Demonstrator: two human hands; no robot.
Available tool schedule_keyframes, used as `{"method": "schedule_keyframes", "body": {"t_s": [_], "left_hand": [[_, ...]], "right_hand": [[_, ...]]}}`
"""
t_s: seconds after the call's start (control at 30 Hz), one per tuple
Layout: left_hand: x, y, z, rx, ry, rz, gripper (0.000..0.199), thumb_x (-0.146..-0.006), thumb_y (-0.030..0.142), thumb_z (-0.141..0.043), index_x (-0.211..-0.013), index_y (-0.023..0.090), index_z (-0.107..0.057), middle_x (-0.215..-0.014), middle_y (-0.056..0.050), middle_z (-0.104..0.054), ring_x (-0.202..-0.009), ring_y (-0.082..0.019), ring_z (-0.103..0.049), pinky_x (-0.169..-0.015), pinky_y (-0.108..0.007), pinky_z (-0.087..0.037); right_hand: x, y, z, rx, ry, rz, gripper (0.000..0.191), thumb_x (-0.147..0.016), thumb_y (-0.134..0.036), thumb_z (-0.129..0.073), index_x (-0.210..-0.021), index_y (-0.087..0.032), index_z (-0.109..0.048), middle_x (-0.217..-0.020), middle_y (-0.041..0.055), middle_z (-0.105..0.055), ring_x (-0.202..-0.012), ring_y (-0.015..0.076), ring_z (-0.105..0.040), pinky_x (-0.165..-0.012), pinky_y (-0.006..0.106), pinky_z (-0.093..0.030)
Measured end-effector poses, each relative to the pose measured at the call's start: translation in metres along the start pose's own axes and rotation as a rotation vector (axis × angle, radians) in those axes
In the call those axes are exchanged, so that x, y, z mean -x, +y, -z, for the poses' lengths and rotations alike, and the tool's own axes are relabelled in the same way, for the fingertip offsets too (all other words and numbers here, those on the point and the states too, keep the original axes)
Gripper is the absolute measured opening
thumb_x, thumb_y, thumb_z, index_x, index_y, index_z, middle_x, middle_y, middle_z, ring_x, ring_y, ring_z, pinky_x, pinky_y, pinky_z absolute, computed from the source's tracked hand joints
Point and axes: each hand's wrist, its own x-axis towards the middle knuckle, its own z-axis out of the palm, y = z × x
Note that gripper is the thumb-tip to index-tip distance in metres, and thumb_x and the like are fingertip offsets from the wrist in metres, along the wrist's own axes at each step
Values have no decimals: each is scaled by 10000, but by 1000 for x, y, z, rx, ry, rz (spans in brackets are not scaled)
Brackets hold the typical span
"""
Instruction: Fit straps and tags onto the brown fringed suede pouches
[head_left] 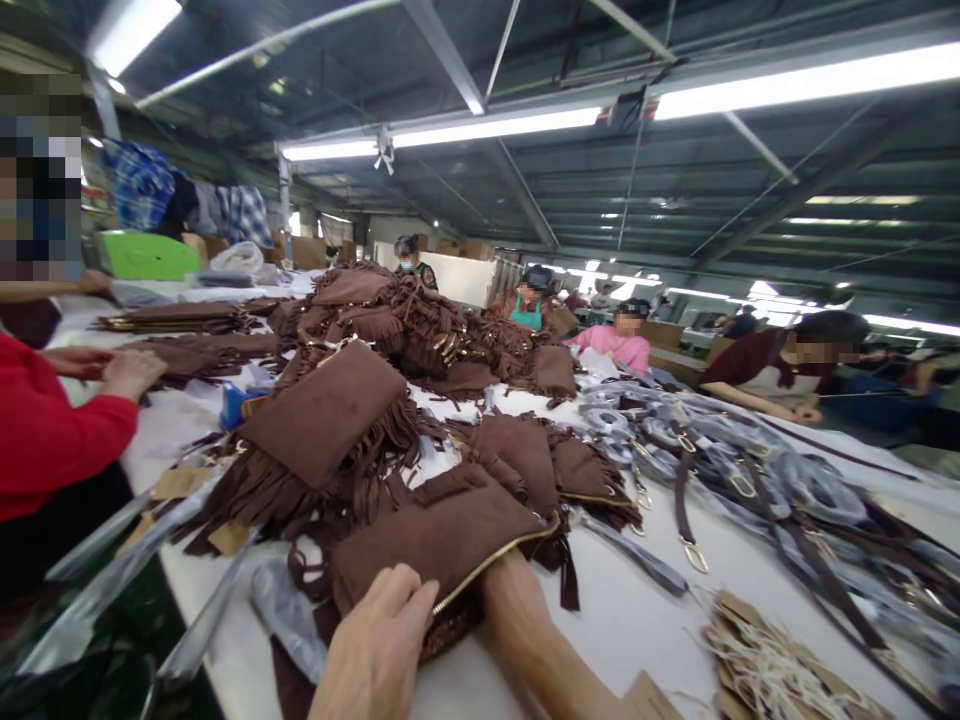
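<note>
A brown fringed pouch (442, 520) with a gold zipper along its near edge lies at the front of the white table (615, 640). The zipper is open. Near the pouch's left end, my left hand (386, 620) has its fingers closed on the zipper edge. My right hand (510, 590) reaches into the opening from the right; its fingers are hidden inside. Just behind lie more brown pouches (517, 455), and a larger fringed one (326, 410) rests to the left.
A heap of fringed pouches (382, 310) fills the middle back. Plastic-wrapped straps with metal clasps (795, 480) spread over the right side. Strung tags (772, 665) lie front right. A person in a red sleeve (67, 430) works at left; others sit beyond the table.
</note>
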Motion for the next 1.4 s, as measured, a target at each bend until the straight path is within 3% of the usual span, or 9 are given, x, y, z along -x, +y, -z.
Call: {"method": "schedule_keyframes", "body": {"t_s": [0.17,0.37,0.6,0.8,0.97,1.07,1.2,1.3,1.4], "left_hand": [[45,-32,9,24,-85,6,737,-683,87,-613,-1371,245,-403,-1301,-96,-527,-1180,-280,-490,-998,-395,-446],[67,-33,28,9,-182,126,323,-770,65,-504,-1042,225,-572,-1089,-55,-593,-1037,-244,-513,-954,-410,-424],[44,-18,21,-159,-194,105,198,-835,41,-443,-776,193,-554,-810,-24,-582,-773,-211,-507,-732,-351,-408],[53,-65,36,-248,-83,151,258,-845,61,-409,-755,205,-604,-798,-34,-609,-789,-225,-551,-735,-353,-422],[36,-36,30,-328,95,-84,636,-682,-11,-363,-1238,220,-566,-1357,-83,-534,-1190,-258,-505,-982,-413,-405],[15,-10,3,-362,2,-278,767,-682,2,-387,-1408,247,-415,-1488,-34,-420,-1334,-250,-398,-1088,-433,-339],[-11,-23,-25,-435,-223,-285,775,-711,-52,-335,-1417,260,-411,-1469,-14,-446,-1335,-246,-423,-1092,-501,-356],[-22,-38,-14,-465,-412,-174,774,-701,-78,-316,-1392,244,-451,-1477,-35,-425,-1353,-291,-396,-1076,-601,-341],[-28,-19,7,-406,-469,-94,743,-652,-64,-397,-1343,182,-512,-1475,-100,-429,-1366,-341,-359,-1090,-616,-311]], "right_hand": [[13,10,-16,61,22,89,333,-827,-68,-473,-1093,-169,-646,-1065,154,-689,-1019,294,-625,-914,422,-500],[67,-6,0,-128,-38,287,206,-942,-191,-415,-855,-254,-591,-805,35,-664,-707,180,-654,-621,255,-496],[59,-48,1,-329,-149,346,262,-914,-139,-378,-1042,-235,-585,-899,52,-701,-818,185,-684,-677,245,-521],[28,42,42,-46,158,98,373,-858,-114,-393,-1141,-203,-620,-1214,114,-628,-1109,242,-602,-975,399,-468],[19,127,49,55,-135,-6,641,-728,-33,-384,-1343,-151,-524,-1408,147,-515,-1316,233,-463,-1090,423,-385],[15,132,45,131,-170,21,544,-752,-58,-491,-1273,-182,-587,-1448,161,-466,-1378,283,-370,-1103,486,-338],[9,116,57,202,-148,83,190,-790,-92,-562,-912,-180,-677,-1326,138,-582,-1348,313,-398,-1121,547,-239],[11,105,77,33,-206,92,119,-872,-222,-526,-805,-194,-621,-899,64,-715,-941,229,-644,-1005,439,-388],[20,94,94,-270,-256,-23,186,-897,-265,-469,-760,-206,-581,-673,-5,-662,-647,161,-599,-690,278,-463]]}}
